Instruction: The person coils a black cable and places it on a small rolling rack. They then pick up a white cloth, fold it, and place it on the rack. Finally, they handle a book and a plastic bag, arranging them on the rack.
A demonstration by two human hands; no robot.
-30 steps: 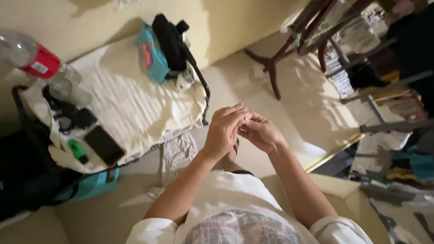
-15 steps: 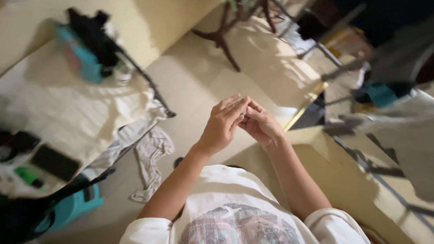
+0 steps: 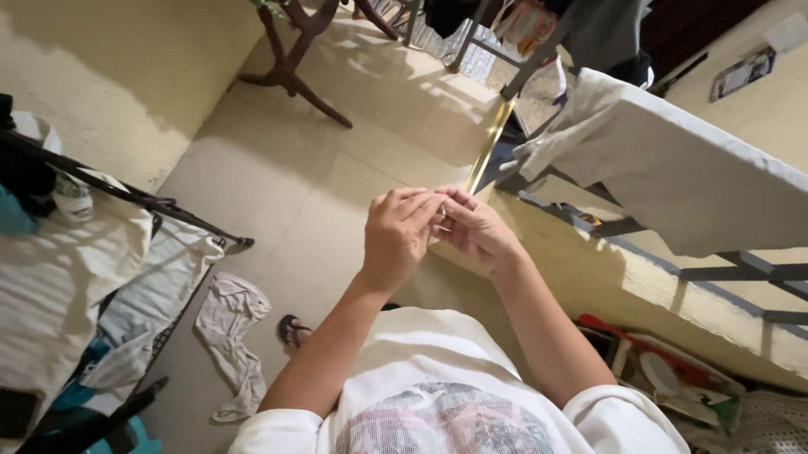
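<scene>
Hands meet in the air above the pale tiled floor (image 3: 332, 186). The left hand (image 3: 396, 236) and the right hand (image 3: 473, 231) touch at the fingertips, pinching something too small to see. A crumpled white cloth (image 3: 232, 338) lies below the left hand

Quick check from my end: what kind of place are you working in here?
Likely a room in a home, perhaps a laundry corner: a cloth-draped folding table, a cloth-covered rack with a rag on the tiled floor, and wooden furniture legs. Both hands meet mid-air.
</scene>
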